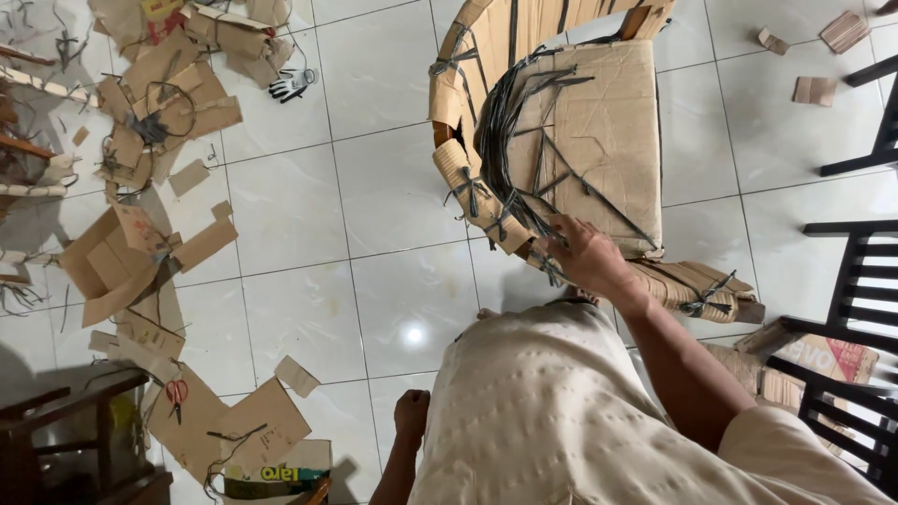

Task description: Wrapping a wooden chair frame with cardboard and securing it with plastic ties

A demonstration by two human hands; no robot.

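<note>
Head view, looking straight down.

Floor [309, 224]: pale glossy square tiles with thin dark joints; a small bright light spot reflected near my feet.

Left side, far to near: a spread of cardboard scraps [154, 103] tangled with dark strapping; one white and black glove [292, 84] lying just beyond that heap; a folded-open cardboard piece [112, 262]; red-handled scissors [176, 393] lying on a flat cardboard sheet [238, 425]; the corner of a dark wooden table [56, 440] at the near left.

Right side: dark wooden chair frames [856, 281] at the edge; three small cardboard offcuts [814, 91] on the far tiles; more cardboard under the near chair.

Centre, far: a cardboard chair [599, 131] with a flat seat panel and a curved, layered back rim, laced and tied with dark straps [510, 131]. It stands on the tiles directly ahead of me.

My right hand [585, 257]: reaches forward to the near edge of the cardboard chair, fingers curled down onto the rim where the straps bunch; I cannot tell whether they pinch a strap or only press on it.

My left hand [412, 416]: low at my side, near left, closed in a loose fist, well apart from the chair; I see nothing in it.

My body: a cream textured garment [561, 411] fills the near centre.
</note>
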